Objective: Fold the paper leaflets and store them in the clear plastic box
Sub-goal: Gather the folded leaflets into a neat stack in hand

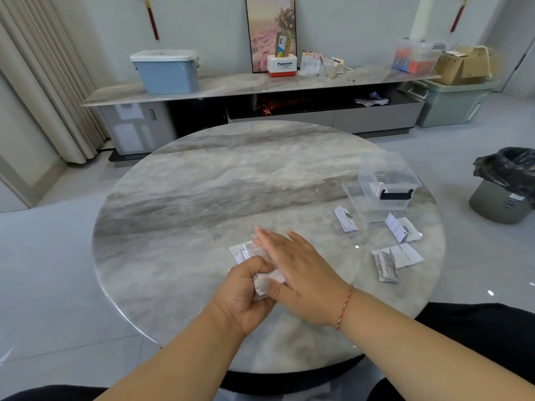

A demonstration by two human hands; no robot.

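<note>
Gleaming round marble table [202, 180] faces a long marble sideboard [231, 82].

Your right hand [292, 273] covers most of the leaflet [251, 253], so you cannot see its folds. Its print is too blurred to read. The bin [505, 183] is cut off by the right edge.

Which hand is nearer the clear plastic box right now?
Right. The right hand lies flat on the leaflet at table center, below and left of the clear plastic box. The left hand holds the leaflet's near end, farther left still.
</note>
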